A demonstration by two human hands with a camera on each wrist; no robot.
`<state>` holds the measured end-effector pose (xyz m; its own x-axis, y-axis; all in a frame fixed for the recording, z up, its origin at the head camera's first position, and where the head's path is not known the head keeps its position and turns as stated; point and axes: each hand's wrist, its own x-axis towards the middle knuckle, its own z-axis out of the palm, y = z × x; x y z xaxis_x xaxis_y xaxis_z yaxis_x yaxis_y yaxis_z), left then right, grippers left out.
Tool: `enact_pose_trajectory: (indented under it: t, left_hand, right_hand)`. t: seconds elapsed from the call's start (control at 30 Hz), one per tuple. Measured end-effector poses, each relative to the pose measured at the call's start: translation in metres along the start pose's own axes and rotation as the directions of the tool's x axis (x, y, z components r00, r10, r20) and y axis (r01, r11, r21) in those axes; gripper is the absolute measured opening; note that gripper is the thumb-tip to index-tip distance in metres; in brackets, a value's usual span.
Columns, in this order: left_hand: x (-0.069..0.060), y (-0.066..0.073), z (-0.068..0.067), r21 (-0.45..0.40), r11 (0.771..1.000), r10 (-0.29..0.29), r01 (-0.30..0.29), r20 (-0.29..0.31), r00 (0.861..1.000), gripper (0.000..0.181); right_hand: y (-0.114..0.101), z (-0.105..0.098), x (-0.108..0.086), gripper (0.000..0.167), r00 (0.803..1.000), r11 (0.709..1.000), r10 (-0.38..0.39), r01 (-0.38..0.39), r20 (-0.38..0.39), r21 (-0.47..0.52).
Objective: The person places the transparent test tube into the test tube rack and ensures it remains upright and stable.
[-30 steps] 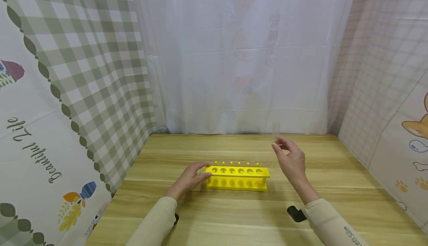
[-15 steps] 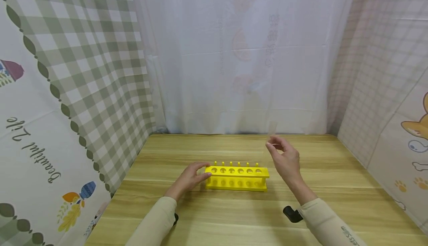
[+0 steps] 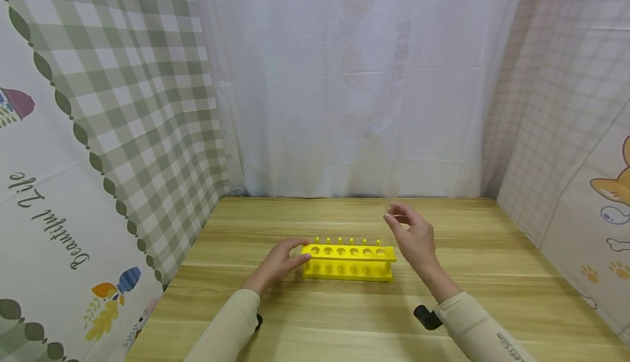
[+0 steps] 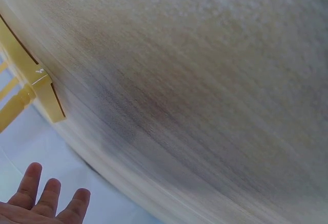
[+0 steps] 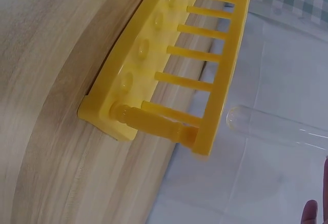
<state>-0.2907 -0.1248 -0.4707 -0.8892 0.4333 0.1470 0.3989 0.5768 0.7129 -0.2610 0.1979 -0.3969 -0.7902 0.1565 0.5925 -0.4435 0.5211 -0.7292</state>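
Note:
A yellow test tube rack (image 3: 348,278) stands on the table, with one row of holes in its top plate and pegs behind. My left hand (image 3: 276,263) grips the rack's left end, thumb on the front edge and fingers at the back. Above and right of the rack, my right hand (image 3: 415,239) pinches a clear tube between thumb and fingertips. In the right wrist view the tube (image 5: 277,127) has its rounded end close to the top plate of the rack (image 5: 233,49), apart from it; fingertips (image 5: 309,212) show at the lower right edge.
The wooden table (image 3: 295,323) reaches back to a white curtain (image 3: 315,132). Checked cloth (image 3: 162,77) hangs on the left, and a patterned cloth (image 3: 556,187) on the right. A black object (image 3: 427,317) sits by the right sleeve.
My right hand has moved left with the clear tube, from beyond the rack's right side to near its right end. The left hand and the rack have stayed in place.

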Motion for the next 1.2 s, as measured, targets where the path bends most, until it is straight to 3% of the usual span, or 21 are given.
enact_pose_trajectory:
  t: [0.53, 0.97, 1.2]
  left_hand:
    - [-0.001, -0.001, 0.000, 0.002, 1.000, -0.012, 0.012, 0.000, 1.000, 0.047]
    - [-0.001, -0.001, 0.001, -0.005, 1.000, -0.015, 0.015, -0.006, 1.000, 0.046]
    - [-0.001, 0.000, 0.000, -0.003, 1.000, -0.019, 0.019, -0.002, 1.000, 0.047]
  right_hand:
    - [0.008, 0.004, -0.011, 0.030, 0.995, 0.999, 0.030, -0.028, 0.097, -0.026]
    - [0.017, 0.006, -0.021, 0.031, 0.985, 0.995, 0.091, -0.083, 0.147, -0.061]
    - [0.021, 0.007, -0.026, 0.029, 0.986, 0.995, 0.083, -0.073, 0.145, -0.072]
